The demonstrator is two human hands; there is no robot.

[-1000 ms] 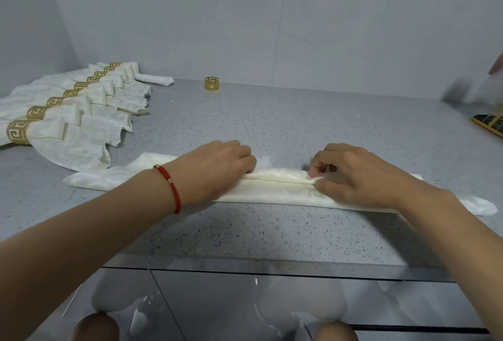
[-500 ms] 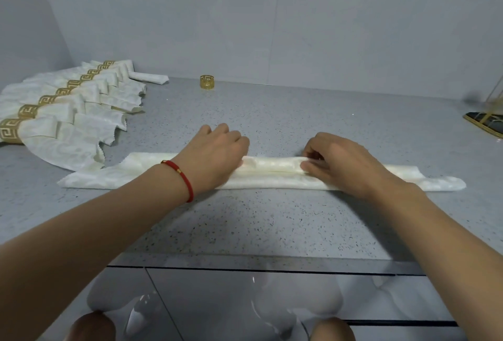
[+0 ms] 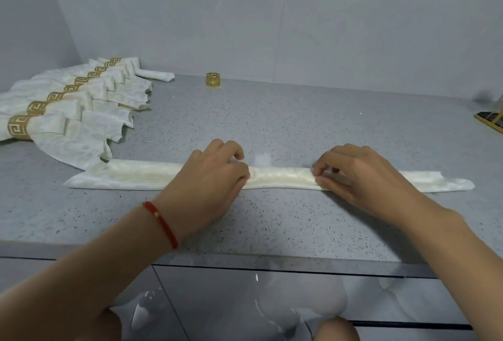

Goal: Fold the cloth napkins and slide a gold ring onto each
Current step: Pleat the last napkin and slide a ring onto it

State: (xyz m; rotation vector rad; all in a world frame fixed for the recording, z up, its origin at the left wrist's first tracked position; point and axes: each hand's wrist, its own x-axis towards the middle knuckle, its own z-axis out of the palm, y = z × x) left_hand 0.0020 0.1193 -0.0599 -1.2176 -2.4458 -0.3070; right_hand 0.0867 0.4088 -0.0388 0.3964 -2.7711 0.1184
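Observation:
A cream cloth napkin (image 3: 280, 177) lies across the grey counter as a long narrow band, pleated in its middle. My left hand (image 3: 215, 174), with a red cord on the wrist, pinches the band left of centre with curled fingers. My right hand (image 3: 359, 177) pinches it right of centre between thumb and fingertips. A loose gold ring (image 3: 213, 79) stands at the back near the wall, well beyond both hands.
Several folded napkins with gold rings (image 3: 62, 112) fan out along the left side, and one rolled cloth (image 3: 155, 75) lies behind them. A dark tray edge (image 3: 490, 120) shows at the far right. The counter's front edge (image 3: 245, 259) runs just below my forearms.
The view has shifted a little. Both hands stay on the napkin and have moved slightly apart along the band, which lies a bit flatter and straighter.

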